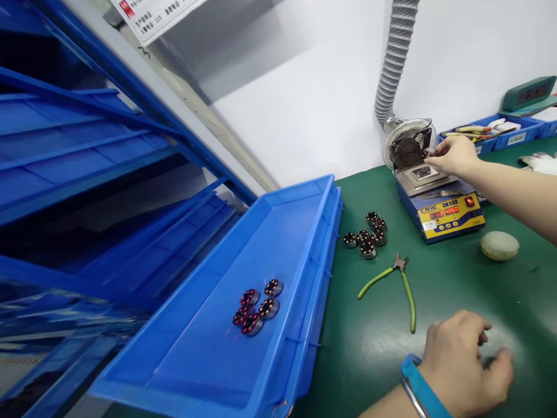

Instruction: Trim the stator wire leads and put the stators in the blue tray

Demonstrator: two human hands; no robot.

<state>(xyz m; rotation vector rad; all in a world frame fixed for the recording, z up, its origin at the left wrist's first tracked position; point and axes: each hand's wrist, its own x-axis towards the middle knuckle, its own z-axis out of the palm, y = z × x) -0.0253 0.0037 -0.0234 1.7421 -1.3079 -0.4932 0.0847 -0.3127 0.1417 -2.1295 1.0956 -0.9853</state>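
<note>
My right hand (458, 155) is closed on a small wound motor stator (428, 153), pinching it at its edge. It holds the stator just above the small square bath of a solder pot (423, 172), a blue and yellow unit with a lit red display. Lower down, my left hand (463, 363) hovers over or rests on the green mat, its fingers loosely curled and apart from the thumb, with nothing in them. Green-handled cutters (408, 284) lie spread on the mat nearby. Beyond them sits a group of several stators (368, 237) with fine wire ends sticking out.
A blue tray (209, 342), stacked on another, holds several stators (256, 307). A round pale pad (499, 245) lies before the solder pot. Behind the pot stands a fume duct (394, 64). Blue bins (517, 136) with tools line the back; a blue rack (78, 145) fills the left.
</note>
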